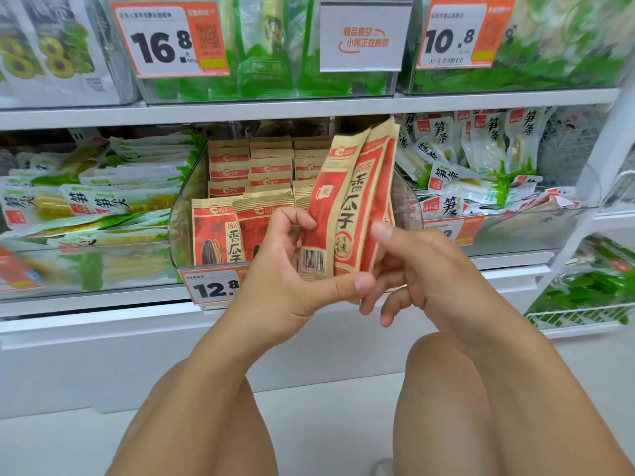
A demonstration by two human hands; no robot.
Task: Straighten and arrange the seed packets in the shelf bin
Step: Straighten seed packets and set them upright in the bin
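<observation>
Both hands raised in front of the clear bin (178,214) on the middle shelf (240,109). Left hand (292,273) grasps the held packets (347,207) low down: thumb across their bottom edge, fingers curled behind at the left side. Right hand (415,269) grasps the same packets from the right: thumb tip on the front face, fingers curled underneath.

Held packets: at least two, red and tan, upright with a slight lean to the right, barcode facing the camera. They sit just near of the bin's front right corner, above its rim.

In the bin: more packets (220,235) of the same kind standing in rows, front ones facing out. Price tag (213,286) reading 12.8 clipped to the bin front.

Green-and-white bags (103,201) to the left; similar bags to the right.
</observation>
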